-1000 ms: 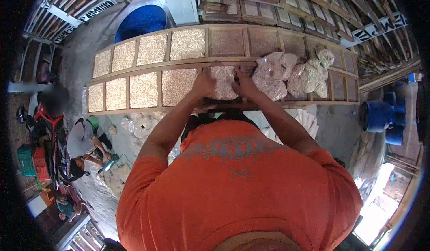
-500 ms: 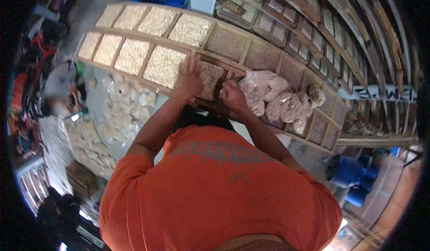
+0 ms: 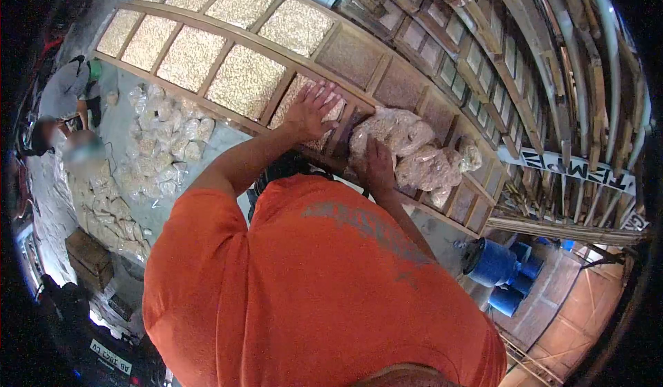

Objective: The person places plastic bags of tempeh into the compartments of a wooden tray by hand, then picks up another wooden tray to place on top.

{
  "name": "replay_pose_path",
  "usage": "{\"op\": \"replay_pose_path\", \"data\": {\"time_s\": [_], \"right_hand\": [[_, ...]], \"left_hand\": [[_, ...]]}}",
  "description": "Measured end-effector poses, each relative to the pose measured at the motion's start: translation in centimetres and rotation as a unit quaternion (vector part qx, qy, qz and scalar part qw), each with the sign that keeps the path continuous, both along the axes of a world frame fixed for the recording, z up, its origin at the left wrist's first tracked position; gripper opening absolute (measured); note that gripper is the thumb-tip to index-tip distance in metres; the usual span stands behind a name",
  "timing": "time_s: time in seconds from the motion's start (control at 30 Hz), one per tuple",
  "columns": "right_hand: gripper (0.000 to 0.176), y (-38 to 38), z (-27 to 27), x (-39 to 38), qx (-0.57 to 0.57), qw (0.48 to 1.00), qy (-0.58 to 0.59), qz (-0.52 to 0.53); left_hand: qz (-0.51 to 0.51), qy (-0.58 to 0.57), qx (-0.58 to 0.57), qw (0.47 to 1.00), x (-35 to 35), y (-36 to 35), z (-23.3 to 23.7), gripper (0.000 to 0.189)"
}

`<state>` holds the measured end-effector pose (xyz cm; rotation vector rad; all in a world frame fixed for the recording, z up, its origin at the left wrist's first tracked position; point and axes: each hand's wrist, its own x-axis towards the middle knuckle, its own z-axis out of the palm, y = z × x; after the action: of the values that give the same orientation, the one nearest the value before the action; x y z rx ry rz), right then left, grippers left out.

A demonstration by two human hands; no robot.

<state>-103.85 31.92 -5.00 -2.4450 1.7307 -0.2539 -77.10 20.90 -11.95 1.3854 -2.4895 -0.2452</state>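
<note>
My left hand point(image 3: 310, 112) lies flat with fingers spread on the pale granular filling point(image 3: 282, 114) of a tray compartment. My right hand point(image 3: 379, 166) rests against the near side of a clear plastic bag of brownish pieces point(image 3: 358, 138); its fingers are partly hidden, and whether they grip the bag does not show. More filled bags point(image 3: 428, 166) are heaped to the right. The long wooden divided tray point(image 3: 217, 40) holds pale pieces in its left compartments, while those at the right look brown.
Wooden racks point(image 3: 483, 62) stand at the upper right. Many clear bags point(image 3: 162, 145) lie on the floor at left, near a bent-over person point(image 3: 65, 90) and a box point(image 3: 90, 259). Blue barrels point(image 3: 492, 262) stand at lower right.
The view has shifted. My left hand has spread over the compartment, which now shows pale pieces where brown ones showed. My right hand has moved from the compartment's edge to the bag.
</note>
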Motion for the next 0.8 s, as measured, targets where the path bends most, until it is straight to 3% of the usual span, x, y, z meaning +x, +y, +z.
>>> {"op": "replay_pose_path", "data": {"time_s": [0.13,0.2,0.33,0.4,0.43,0.5,0.57,0.6,0.63,0.67,0.7,0.73,0.8], "right_hand": [[0.069,-0.5,0.2,0.6,0.016,0.997,0.055,-0.044],[0.071,-0.2,0.7,1.1,0.05,0.993,0.067,-0.08],[0.058,-1.0,-0.7,-1.1,0.03,0.997,0.068,-0.02],[0.051,-2.3,0.6,-1.2,0.078,0.992,-0.046,-0.09],[0.052,-2.6,0.8,-1.7,0.067,0.993,-0.013,-0.096],[0.052,-3.2,4.4,0.4,0.073,0.987,-0.069,-0.125],[0.051,-5.2,7.4,2.7,0.065,0.974,-0.136,-0.168],[0.051,-6.1,8.0,3.6,0.057,0.971,-0.151,-0.177],[0.05,-7.0,9.3,4.6,-0.012,0.972,-0.217,-0.084],[0.051,-7.3,10.5,6.3,-0.075,0.956,-0.285,0.007],[0.059,-6.7,11.5,8.6,0.003,0.891,-0.445,-0.09],[0.062,-6.3,11.4,8.7,0.15,0.807,-0.565,-0.084],[0.068,-5.6,11.2,8.8,0.39,0.517,-0.739,-0.184]], "left_hand": [[0.021,-0.051,0.067,0.996,-0.7,0.5,1.2,0.078],[0.01,0.032,0.05,0.998,-0.8,1.9,1.2,0.076],[-0.004,-0.017,0.064,0.998,0.0,1.6,1.8,0.077],[0.028,0.009,0.027,0.999,2.7,1.4,3.5,0.078],[0.01,0.041,0.039,0.998,4.6,1.4,-0.9,0.091],[-0.009,0.104,0.073,0.992,5.1,2.1,0.6,0.099],[-0.086,0.24,0.151,0.955,4.9,2.2,5.8,0.11],[-0.095,0.339,0.213,0.911,3.3,2.4,7.1,0.109],[-0.103,0.434,0.27,0.853,1.7,2.7,8.4,0.108],[-0.064,0.553,0.33,0.763,0.0,3.1,7.4,0.106],[-0.069,0.627,0.415,0.656,-0.3,2.7,8.4,0.097],[-0.076,0.692,0.481,0.532,0.3,2.4,9.7,0.089],[-0.037,0.652,0.51,0.56,2.7,2.9,10.4,0.085]]}}
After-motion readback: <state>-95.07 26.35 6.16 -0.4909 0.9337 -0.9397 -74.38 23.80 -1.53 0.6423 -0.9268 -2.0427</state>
